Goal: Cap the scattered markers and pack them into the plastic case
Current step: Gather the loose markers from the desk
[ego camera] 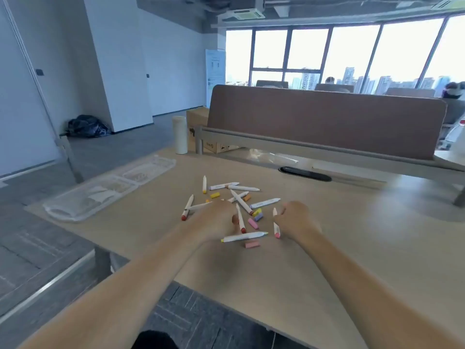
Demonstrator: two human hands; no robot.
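Observation:
Several white markers (242, 201) lie scattered in the middle of the wooden desk (352, 248), with loose caps among them: yellow (215, 195), pink (252, 245), purple (258, 217). My left hand (217, 220) sits over the left part of the pile, fingers curled down beside a red-tipped marker (241, 219); whether it holds one is hidden. My right hand (295, 219) grips a pink-capped marker (276, 224) upright at the pile's right side. The clear plastic case (108, 190) lies open at the desk's left edge.
A white cylindrical bottle (180, 135) stands at the back left beside a cardboard box (198, 127). A brown divider panel (327, 117) runs along the back. A black cable slot (305, 173) sits behind the pile.

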